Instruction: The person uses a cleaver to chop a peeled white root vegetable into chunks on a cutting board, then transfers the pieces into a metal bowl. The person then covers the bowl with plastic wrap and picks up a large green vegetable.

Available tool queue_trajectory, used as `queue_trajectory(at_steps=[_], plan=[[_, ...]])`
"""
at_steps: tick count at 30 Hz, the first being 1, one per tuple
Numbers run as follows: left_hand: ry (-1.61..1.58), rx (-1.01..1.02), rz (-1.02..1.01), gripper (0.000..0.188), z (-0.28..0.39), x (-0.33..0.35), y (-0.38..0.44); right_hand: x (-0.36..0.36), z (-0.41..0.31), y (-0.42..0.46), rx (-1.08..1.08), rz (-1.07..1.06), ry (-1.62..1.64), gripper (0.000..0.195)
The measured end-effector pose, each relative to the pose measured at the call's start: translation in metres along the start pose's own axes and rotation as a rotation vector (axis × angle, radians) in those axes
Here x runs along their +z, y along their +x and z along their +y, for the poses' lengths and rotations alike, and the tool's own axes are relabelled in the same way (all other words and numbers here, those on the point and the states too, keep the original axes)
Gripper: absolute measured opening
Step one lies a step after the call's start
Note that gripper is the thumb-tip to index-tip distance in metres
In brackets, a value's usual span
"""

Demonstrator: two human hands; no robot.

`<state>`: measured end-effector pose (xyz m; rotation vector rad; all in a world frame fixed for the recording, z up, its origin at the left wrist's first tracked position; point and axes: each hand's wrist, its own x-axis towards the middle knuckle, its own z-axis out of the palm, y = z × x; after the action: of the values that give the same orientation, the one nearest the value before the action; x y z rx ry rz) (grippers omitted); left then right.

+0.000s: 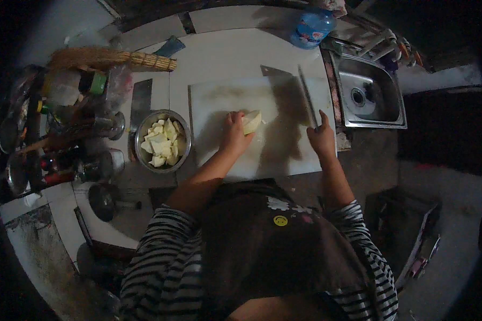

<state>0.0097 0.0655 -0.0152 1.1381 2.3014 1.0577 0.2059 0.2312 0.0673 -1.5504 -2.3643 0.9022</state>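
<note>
A large white cutting board (225, 94) lies on the counter before me. Near its middle, my left hand (235, 134) grips a pale, peeled wedge of vegetable or fruit (252, 122). A small pale scrap sits just right of the wedge. Over the board's right side, my right hand (322, 138) holds a knife (307, 94), its blade pointing away from me and apart from the wedge. The handle is mostly hidden in my fist. Left of the board stands a metal bowl (187, 146) with several pale cut chunks (160, 142) in it.
A steel sink (397, 116) adjoins the counter at right. Behind the board's right corner stands a blue plastic bottle (311, 30). A straw broom (144, 60) lies at the back left, above crowded jars and utensils. A dark pan (102, 202) is at lower left.
</note>
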Motion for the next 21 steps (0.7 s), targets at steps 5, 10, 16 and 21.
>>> queue_trajectory(at_steps=[5,10,16,21], plan=[[0.101,0.079,0.030,0.064,0.015,-0.029,-0.010,0.004,-0.016,-0.021,0.152,-0.220,0.549,0.028],[0.109,0.075,0.011,0.058,0.014,-0.032,-0.022,-0.005,-0.056,-0.044,-0.194,-0.170,0.059,0.023],[-0.165,0.027,0.031,0.053,-0.002,-0.016,-0.018,-0.013,-0.085,-0.055,-0.315,-0.107,0.119,0.020],[0.062,0.033,0.063,0.050,0.015,-0.023,-0.021,0.031,-0.056,-0.046,-0.275,-0.259,-0.227,0.025]])
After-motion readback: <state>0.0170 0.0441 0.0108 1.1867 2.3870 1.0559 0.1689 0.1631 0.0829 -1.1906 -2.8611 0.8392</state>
